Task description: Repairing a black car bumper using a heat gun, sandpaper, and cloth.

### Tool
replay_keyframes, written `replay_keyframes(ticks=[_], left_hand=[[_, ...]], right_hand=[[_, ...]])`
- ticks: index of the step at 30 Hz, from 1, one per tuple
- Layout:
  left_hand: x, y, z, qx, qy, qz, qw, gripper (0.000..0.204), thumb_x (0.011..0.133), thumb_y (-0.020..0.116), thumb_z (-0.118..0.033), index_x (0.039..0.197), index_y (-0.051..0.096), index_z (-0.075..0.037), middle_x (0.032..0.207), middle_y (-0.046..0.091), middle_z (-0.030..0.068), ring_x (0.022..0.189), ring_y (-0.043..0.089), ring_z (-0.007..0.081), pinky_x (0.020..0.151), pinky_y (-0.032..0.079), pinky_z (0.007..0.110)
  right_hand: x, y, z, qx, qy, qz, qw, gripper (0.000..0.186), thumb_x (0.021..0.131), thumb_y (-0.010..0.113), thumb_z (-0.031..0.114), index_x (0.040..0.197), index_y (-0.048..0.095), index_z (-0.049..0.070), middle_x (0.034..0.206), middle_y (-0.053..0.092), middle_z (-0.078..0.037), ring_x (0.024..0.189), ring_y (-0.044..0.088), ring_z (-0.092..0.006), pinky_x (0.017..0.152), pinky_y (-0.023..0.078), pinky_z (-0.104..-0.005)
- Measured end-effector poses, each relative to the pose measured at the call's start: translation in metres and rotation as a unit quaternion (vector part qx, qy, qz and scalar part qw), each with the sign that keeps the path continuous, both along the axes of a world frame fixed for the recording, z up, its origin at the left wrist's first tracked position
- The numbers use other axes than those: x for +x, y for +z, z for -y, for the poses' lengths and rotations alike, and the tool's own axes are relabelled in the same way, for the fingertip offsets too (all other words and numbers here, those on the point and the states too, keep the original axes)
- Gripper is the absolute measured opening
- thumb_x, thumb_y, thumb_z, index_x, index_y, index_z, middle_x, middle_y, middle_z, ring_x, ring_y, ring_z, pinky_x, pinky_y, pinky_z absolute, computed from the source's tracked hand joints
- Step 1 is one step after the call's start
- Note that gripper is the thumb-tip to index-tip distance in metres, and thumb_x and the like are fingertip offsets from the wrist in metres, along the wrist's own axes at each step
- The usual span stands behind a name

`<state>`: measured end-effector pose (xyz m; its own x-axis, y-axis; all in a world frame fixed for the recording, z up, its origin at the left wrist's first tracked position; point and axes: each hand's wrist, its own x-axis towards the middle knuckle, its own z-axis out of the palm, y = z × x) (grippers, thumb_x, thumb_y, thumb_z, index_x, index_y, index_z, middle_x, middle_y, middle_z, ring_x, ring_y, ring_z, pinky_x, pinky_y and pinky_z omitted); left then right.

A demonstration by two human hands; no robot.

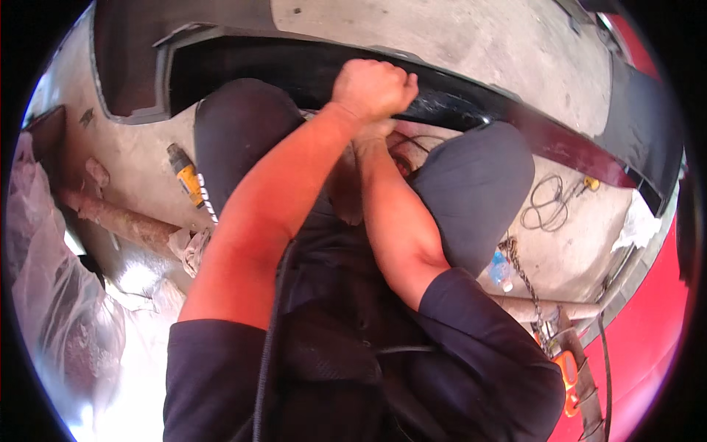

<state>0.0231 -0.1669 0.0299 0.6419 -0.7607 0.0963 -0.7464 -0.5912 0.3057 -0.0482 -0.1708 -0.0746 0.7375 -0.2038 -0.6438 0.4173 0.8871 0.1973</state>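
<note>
Seeing long, curved, glossy black-to-maroon panel [442, 103], running 10 to 3 o'clock just beyond knees in dark grey trousers [475, 173]. At 12, showing bare left hand [374, 90] curled fist-like above bare right hand [377, 131], overlapping. Can't tell left grip's contents; can't tell right grip's closure, mostly masked. Could slip and bang knuckles if straining with both hands bunched. Could crease panel from load concentrated mid-span. Could scuff gloss if dragged over grey concrete floor [442, 29]. Might kick yellow-and-black handheld power tool [189, 179] at 9–10 by shifting left leg; might snag looped dark cord [545, 206] at 3 by stepping right.
</note>
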Motion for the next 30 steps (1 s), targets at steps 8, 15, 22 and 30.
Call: replay_keyframes(ticks=[8, 15, 22, 30], left_hand=[[-0.001, 0.011, 0.006, 0.026, 0.001, -0.033, 0.999, 0.044, 0.095, 0.052, -0.038, 0.069, 0.075, -0.011, 0.075, 0.074, 0.0119, 0.07, 0.073, 0.0282, 0.065, 0.057, 0.044], [0.007, 0.037, -0.011, 0.059, 0.063, -0.202, 0.976, 0.048, 0.098, 0.046, -0.041, 0.087, 0.079, -0.007, 0.092, 0.075, 0.0197, 0.088, 0.073, 0.0367, 0.082, 0.057, 0.048], [0.062, 0.055, -0.098, -0.106, 0.235, -0.31, 0.915, 0.049, 0.09, 0.055, -0.046, 0.101, 0.076, -0.002, 0.105, 0.072, 0.0238, 0.104, 0.067, 0.0427, 0.095, 0.052, 0.047], [0.043, 0.064, -0.137, -0.225, 0.271, -0.379, 0.856, 0.053, 0.092, 0.054, -0.048, 0.097, 0.075, 0.0, 0.103, 0.07, 0.028, 0.101, 0.067, 0.0441, 0.09, 0.051, 0.048]], right_hand=[[-0.01, 0.006, -0.002, -0.057, 0.069, -0.018, 0.996, 0.058, 0.102, 0.037, 0.054, 0.144, 0.049, 0.016, 0.141, 0.054, -0.009, 0.131, 0.05, -0.0272, 0.116, 0.034, -0.0506], [-0.012, 0.005, 0.021, -0.17, 0.156, -0.079, 0.97, 0.059, 0.102, 0.038, 0.055, 0.145, 0.047, 0.016, 0.14, 0.055, -0.009, 0.13, 0.051, -0.0278, 0.115, 0.036, -0.0521], [-0.029, 0.002, 0.041, -0.198, 0.294, -0.3, 0.886, 0.057, 0.099, 0.042, 0.053, 0.129, 0.055, 0.006, 0.132, 0.057, -0.019, 0.11, 0.057, -0.0388, 0.103, 0.041, -0.0558], [-0.045, 0.048, 0.026, -0.316, 0.451, -0.225, 0.804, 0.044, 0.106, 0.034, 0.041, 0.128, 0.053, 0.008, 0.121, 0.064, -0.015, 0.108, 0.058, -0.0388, 0.103, 0.043, -0.0565]])
